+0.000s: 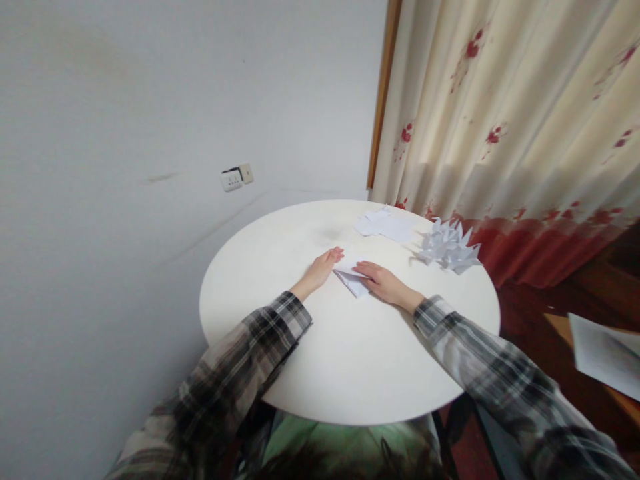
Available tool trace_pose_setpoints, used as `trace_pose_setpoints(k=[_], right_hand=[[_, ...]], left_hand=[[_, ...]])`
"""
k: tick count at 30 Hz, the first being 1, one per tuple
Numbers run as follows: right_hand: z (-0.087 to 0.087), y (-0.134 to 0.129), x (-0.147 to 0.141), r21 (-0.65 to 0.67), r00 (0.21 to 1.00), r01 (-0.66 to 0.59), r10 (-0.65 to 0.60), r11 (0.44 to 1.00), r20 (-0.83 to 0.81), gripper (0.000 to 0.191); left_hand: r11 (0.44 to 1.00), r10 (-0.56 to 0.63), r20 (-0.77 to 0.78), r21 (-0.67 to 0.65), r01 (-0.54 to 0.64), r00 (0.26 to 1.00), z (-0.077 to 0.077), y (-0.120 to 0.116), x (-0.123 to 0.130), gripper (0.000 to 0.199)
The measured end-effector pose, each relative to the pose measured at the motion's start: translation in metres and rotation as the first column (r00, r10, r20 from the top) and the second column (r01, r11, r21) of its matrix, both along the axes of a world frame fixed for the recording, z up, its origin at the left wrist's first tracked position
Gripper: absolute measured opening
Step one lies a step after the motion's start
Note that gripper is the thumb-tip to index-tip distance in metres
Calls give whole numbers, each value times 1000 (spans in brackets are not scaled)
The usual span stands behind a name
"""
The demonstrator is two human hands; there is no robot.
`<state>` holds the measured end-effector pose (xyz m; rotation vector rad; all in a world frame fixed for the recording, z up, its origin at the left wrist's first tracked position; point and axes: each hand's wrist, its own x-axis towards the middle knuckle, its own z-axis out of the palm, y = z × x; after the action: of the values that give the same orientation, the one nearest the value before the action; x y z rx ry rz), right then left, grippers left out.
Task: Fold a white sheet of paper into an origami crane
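A folded sheet of white paper (pixel 353 283) lies near the middle of the round white table, one flap standing slightly off the layer below. My right hand (pixel 384 281) grips its right side, fingers over the flap; the thumb is mostly hidden. At the paper's left edge is my left hand (pixel 323 270), its fingers stretched out and pointing right. Whether the left fingertips touch the paper is hard to tell. Both wrists come out of plaid sleeves.
Loose white paper sheets (pixel 387 225) lie at the table's back. Several pointed folded-paper shapes (pixel 447 245) stand clustered at the right rim of the table (pixel 345 373). A wall with a socket (pixel 231 180) is on the left, a curtain (pixel 505 127) behind right. More paper (pixel 607 353) lies lower right.
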<state>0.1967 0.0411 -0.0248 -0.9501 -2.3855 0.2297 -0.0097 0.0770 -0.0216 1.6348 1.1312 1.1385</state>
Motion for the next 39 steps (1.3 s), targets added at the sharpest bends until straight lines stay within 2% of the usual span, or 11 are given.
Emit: trace_pose_setpoints(k=[4, 7, 10, 12, 15, 18, 20, 21, 23, 26, 39], right_hand=[[7, -1, 0, -67, 972, 100, -112, 993, -207, 40], [15, -5, 0, -121, 905, 185, -217, 975, -365, 40], [20, -8, -1, -116, 892, 176, -209, 977, -401, 40], [19, -10, -3, -110, 916, 147, -178, 983, -359, 40], [15, -11, -4, -110, 948, 117, -144, 987, -284, 38], [11, -10, -4, -115, 959, 97, -124, 989, -254, 37], [8, -9, -3, -123, 959, 93, -122, 988, -256, 37], [7, -9, -3, -126, 958, 94, -124, 988, -260, 37], [5, -8, -3, -127, 956, 98, -129, 987, -265, 38], [4, -8, -3, -124, 955, 105, -135, 987, -265, 41], [8, -23, -13, -70, 973, -21, 4, 997, -230, 46]], left_hand=[[994, 107, 87, -21, -105, 991, 7, -5, 2, 54], [978, 119, 265, -197, -67, 957, 14, -12, 8, 58], [953, 106, 368, -302, 11, 924, 18, -18, 16, 58], [961, 127, 329, -276, -33, 936, 20, -22, 20, 50], [961, 261, 149, 58, -272, 954, 24, -30, 21, 25], [793, 391, 46, 489, -362, 919, 29, -44, 19, 16], [741, 332, -62, 635, -219, 941, 31, -56, 19, 15], [742, 254, -184, 667, -69, 950, 32, -61, 20, 18], [735, 73, -436, 632, 247, 897, 31, -69, 24, 23], [722, -77, -608, 512, 465, 790, 27, -73, 32, 28], [829, 9, -792, 347, 438, 610, 8, -63, 32, 22]])
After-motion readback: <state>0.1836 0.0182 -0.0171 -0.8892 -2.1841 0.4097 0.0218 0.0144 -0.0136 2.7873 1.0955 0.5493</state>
